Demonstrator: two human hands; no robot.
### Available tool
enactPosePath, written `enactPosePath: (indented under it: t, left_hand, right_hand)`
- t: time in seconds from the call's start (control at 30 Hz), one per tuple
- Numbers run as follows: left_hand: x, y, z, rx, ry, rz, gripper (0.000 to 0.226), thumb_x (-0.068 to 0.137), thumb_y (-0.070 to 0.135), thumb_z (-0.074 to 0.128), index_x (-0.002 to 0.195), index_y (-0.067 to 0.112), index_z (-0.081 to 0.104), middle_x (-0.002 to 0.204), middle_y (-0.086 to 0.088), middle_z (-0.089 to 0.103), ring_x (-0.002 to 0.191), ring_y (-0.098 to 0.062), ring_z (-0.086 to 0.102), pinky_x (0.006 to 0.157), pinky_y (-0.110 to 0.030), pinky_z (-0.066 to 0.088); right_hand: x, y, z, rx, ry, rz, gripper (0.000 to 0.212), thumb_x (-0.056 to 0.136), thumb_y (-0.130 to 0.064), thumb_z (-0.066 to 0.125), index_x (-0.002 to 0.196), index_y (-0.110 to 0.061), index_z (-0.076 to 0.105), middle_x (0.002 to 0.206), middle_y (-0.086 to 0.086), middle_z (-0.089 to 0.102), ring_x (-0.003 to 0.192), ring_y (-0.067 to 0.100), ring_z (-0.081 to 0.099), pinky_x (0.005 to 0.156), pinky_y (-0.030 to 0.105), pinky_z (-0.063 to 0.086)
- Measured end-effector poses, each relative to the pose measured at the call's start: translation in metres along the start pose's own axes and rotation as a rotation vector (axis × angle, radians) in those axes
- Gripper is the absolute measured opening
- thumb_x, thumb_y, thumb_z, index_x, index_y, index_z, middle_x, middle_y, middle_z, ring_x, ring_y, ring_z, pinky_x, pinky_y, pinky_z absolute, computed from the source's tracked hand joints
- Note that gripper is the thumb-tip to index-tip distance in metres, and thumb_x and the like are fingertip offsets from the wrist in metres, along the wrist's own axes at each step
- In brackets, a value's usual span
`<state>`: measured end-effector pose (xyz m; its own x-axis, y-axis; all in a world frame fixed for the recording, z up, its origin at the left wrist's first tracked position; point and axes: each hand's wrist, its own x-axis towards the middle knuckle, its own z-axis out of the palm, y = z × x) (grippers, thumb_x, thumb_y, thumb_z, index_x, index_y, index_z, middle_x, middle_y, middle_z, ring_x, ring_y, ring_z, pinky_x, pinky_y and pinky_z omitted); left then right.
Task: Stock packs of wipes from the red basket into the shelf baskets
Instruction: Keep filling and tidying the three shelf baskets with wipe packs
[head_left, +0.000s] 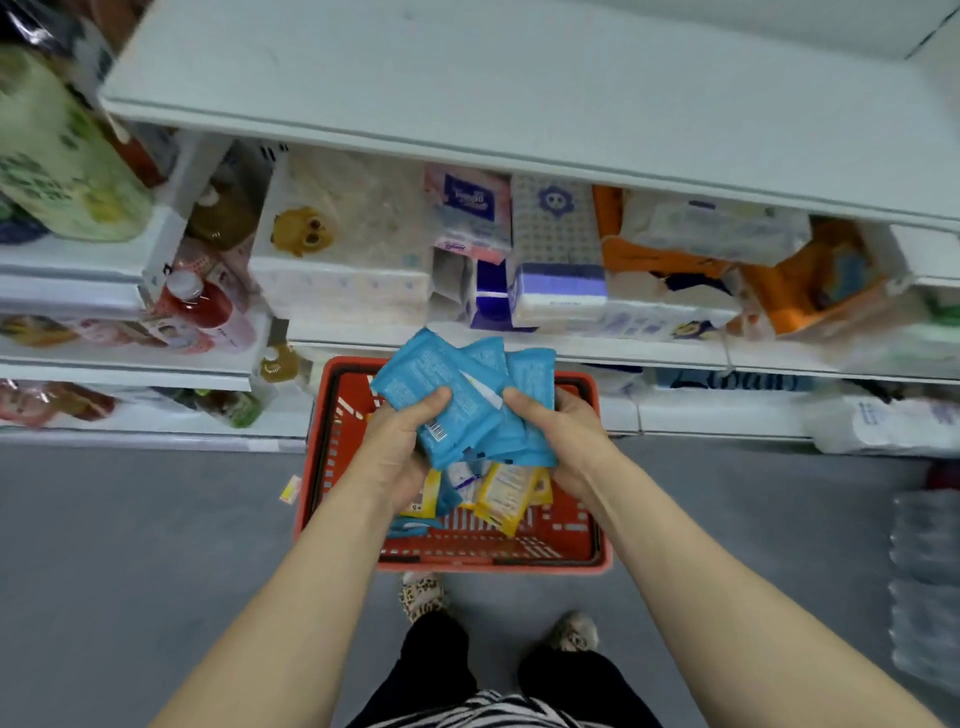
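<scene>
- While both hands are loaded like this, the main risk I see is a slip: the left hand (397, 452) and the right hand (558, 441) together clamp a fanned bundle of blue wipe packs (457, 400), thumbs on top and fingers curled underneath, and the packs look slick and loosely stacked.
- If I tilt the bundle on the way up, I judge that an outer pack at the far edge could slide free and drop to the grey floor (156, 519) or back into the basket.
- Because neither hand is free, steadying a shelf basket or clearing space would be awkward; letting go with one hand would probably fan the bundle wider.
- I cannot make out a shelf basket with room for these, so aiming blind could jam packs against the crowded tissue packs (556, 249) on the shelf (519, 140) ahead.
- The red basket (602, 551) sits on the floor right under the bundle, just in front of my feet; it holds several yellow wipe packs (506, 493) and at least one more blue pack lying flat near its left side.
- Shelf tiers beyond hold tissue packs, orange-wrapped packs (800, 291) and, at left, bottles (202, 301).
</scene>
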<state>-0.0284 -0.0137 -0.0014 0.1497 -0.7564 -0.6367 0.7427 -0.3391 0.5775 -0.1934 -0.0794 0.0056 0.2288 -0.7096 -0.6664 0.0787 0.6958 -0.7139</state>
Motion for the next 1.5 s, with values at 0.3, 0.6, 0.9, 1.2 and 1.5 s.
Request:
enactPosePath:
  t: [0.3, 0.6, 0.9, 1.2, 1.5]
  left_hand:
    - [-0.027, -0.026, 0.097, 0.140, -0.070, 0.153, 0.028, 0.092, 0.002, 0.061, 0.119, 0.009, 0.063, 0.110, -0.009, 0.074, 0.092, -0.020, 0.074, 0.074, -0.034, 0.062]
    - [-0.064, -0.143, 0.275, 0.288, -0.282, 0.235, 0.038, 0.094, 0.018, 0.060, 0.130, 0.009, 0.057, 0.119, -0.012, 0.071, 0.102, -0.025, 0.071, 0.077, -0.037, 0.061]
    - [-0.080, -0.275, 0.433, 0.405, -0.482, 0.184, 0.044, 0.082, 0.003, 0.070, 0.125, 0.006, 0.061, 0.120, -0.012, 0.071, 0.107, -0.029, 0.070, 0.088, -0.041, 0.059]
    - [-0.031, -0.312, 0.575, 0.577, -0.580, 0.215, 0.044, 0.083, -0.002, 0.070, 0.126, 0.005, 0.061, 0.117, -0.010, 0.072, 0.103, -0.025, 0.071, 0.079, -0.033, 0.060]
    - [0.064, -0.353, 0.802, 0.430, -0.642, 0.265, 0.056, 0.076, 0.004, 0.079, 0.128, 0.003, 0.059, 0.122, -0.013, 0.070, 0.110, -0.031, 0.068, 0.093, -0.045, 0.056]
  right_hand:
    - [-0.036, -0.067, -0.080, -0.056, 0.117, -0.163, 0.035, 0.086, -0.006, 0.062, 0.120, 0.003, 0.056, 0.097, 0.019, 0.070, 0.080, 0.030, 0.069, 0.067, 0.041, 0.058]
    - [-0.111, -0.123, -0.273, -0.320, 0.066, -0.468, 0.024, 0.087, -0.028, 0.073, 0.110, -0.023, 0.067, 0.116, 0.002, 0.067, 0.102, 0.013, 0.063, 0.084, 0.026, 0.052]
    - [-0.170, -0.161, -0.464, -0.201, 0.247, -0.626, 0.055, 0.081, 0.004, 0.074, 0.131, -0.014, 0.057, 0.109, 0.008, 0.072, 0.096, 0.020, 0.070, 0.076, 0.030, 0.058]
    - [-0.145, -0.250, -0.596, -0.070, 0.331, -0.693, 0.031, 0.090, -0.012, 0.071, 0.120, -0.015, 0.062, 0.102, 0.012, 0.074, 0.088, 0.023, 0.073, 0.070, 0.035, 0.059]
    - [-0.088, -0.404, -0.756, 0.091, 0.381, -0.744, 0.036, 0.085, -0.008, 0.074, 0.118, 0.000, 0.059, 0.110, 0.019, 0.072, 0.097, 0.031, 0.071, 0.085, 0.044, 0.057]
